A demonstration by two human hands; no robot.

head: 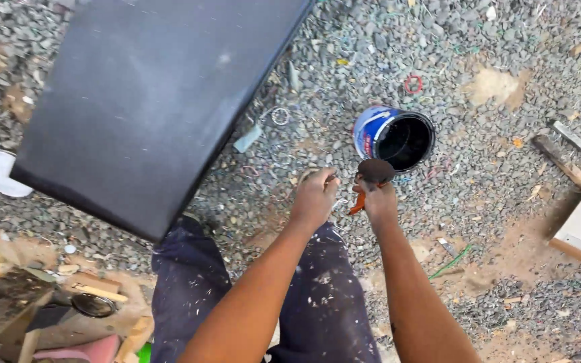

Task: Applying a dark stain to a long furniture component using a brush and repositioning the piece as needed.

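Paintbrush with orange handle and dark, paint-loaded bristles (pixel 370 180) sits frame centre, gripped in right hand (pixel 379 204), bristle end just beside rim of open blue-and-white metal paint can (pixel 393 138) holding black paint, on grey gravel ground (pixel 479 168). Left hand (pixel 315 199) curled, close beside right; looks like it holds something thin, can't tell what. Large black painted panel (pixel 149 101) fills upper left.
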